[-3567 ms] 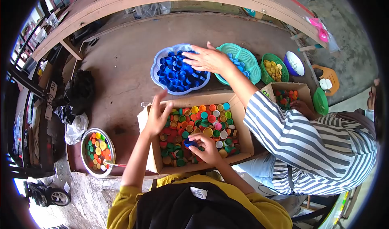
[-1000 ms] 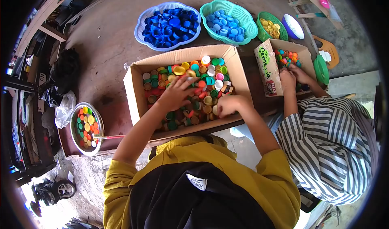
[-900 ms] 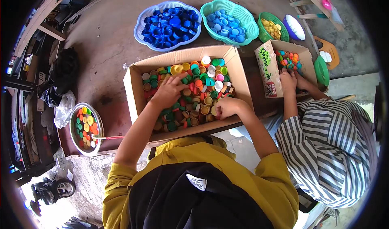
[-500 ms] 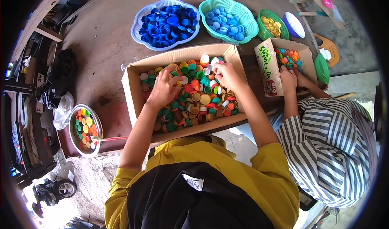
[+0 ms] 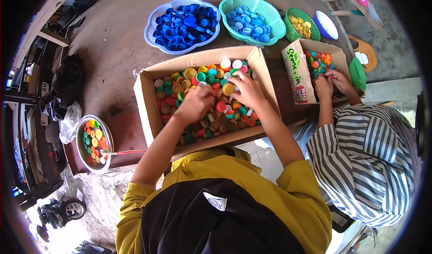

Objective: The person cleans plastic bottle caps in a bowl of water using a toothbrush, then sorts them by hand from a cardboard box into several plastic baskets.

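Note:
A large cardboard box (image 5: 145, 102) holds many bottle caps (image 5: 191, 73) in green, red, orange, yellow and white. My left hand (image 5: 197, 104) is over the caps left of the box's middle, its fingers smeared by motion, so what it holds is hidden. My right hand (image 5: 247, 90) is among the caps on the right side, fingers apart and bent down onto them, near an amber cap (image 5: 228, 89). Nothing is seen gripped in it.
Beyond the box stand a lavender basket (image 5: 151, 40) of dark blue caps and a turquoise basket (image 5: 280, 25) of light blue caps. A metal bowl (image 5: 110, 142) is at left. A co-worker in stripes (image 5: 360, 159) handles caps in a smaller box (image 5: 291, 74).
My left hand has moved right and slightly down, toward the middle. My right hand has shifted a little left and down. Caps in the box have been stirred. The co-worker's hands have moved slightly.

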Available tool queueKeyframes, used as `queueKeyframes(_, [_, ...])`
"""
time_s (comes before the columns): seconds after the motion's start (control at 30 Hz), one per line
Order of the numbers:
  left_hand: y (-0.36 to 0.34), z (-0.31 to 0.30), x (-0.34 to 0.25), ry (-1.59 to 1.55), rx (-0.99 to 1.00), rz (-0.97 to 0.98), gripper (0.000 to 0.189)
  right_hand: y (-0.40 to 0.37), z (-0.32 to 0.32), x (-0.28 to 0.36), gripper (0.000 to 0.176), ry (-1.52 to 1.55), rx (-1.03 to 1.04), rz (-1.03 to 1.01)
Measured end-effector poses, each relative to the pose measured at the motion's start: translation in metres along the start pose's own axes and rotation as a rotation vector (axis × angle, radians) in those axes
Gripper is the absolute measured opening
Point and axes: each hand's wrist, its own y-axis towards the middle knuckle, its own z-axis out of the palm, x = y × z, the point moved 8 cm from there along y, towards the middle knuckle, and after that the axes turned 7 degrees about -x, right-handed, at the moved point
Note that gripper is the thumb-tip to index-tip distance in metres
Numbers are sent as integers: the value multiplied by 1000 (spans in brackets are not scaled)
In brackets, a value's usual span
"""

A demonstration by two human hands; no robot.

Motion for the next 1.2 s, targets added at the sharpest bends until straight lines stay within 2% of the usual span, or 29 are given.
queueKeyframes(0.07, [-4, -20, 24, 23, -50, -129, 13, 3, 1, -13, 40, 77, 9, 149])
queueKeyframes(0.23, [-12, -35, 48, -225, 8, -350, 19, 5, -15, -11, 32, 44, -109, 88])
queueKeyframes(0.33, [-13, -61, 37, -179, -128, -322, 24, 12, -28, -6, 26, 66, -202, 9])
queueKeyframes(0.43, [-23, -77, 43, -254, -185, -456, 26, 11, -31, 9, 23, 196, -142, 26])
queueKeyframes(0.47, [-24, -87, 36, -144, -199, -389, 26, 11, -26, 12, 22, 239, -103, 13])
queueKeyframes(0.57, [-35, -95, 35, -206, -253, -415, 25, 16, -19, 16, 24, 241, -83, -59])
queueKeyframes(0.6, [-33, -100, 32, -201, -297, -379, 23, 18, -17, 20, 25, 280, -45, -21])
queueKeyframes(0.7, [-25, -114, 28, -181, -436, -324, 20, 24, -5, 63, 23, 342, 67, -132])
queueKeyframes(0.77, [-26, -122, 31, -156, -536, -356, 19, 19, 12, 109, 24, 399, 162, -326])
queueKeyframes(0.83, [-31, -127, 34, -108, -609, -367, 19, 4, 34, 153, 29, 303, 208, -539])
queueKeyframes(0.9, [-38, -131, 39, -115, -669, -412, 18, -16, 65, 181, 39, 155, 364, -663])
queueKeyframes(0.93, [-39, -131, 40, -131, -669, -419, 17, -22, 71, 185, 39, 163, 306, -708])
queueKeyframes(1.03, [-38, -132, 40, -175, -688, -430, 15, -21, 83, 161, 39, -44, 497, -644])
queueKeyframes(1.07, [-36, -135, 33, -105, -693, -381, 15, -21, 88, 143, 36, -117, 508, -651])
queueKeyframes(1.1, [-38, -132, 38, -157, -683, -436, 16, -16, 68, 138, 34, -28, 523, -642])
queueKeyframes(1.17, [-35, -130, 37, -76, -627, -426, 17, -16, 48, 129, 24, 87, 416, -627])
queueKeyframes(1.2, [-35, -127, 39, -94, -628, -427, 18, -14, 47, 122, 19, 1, 422, -621])
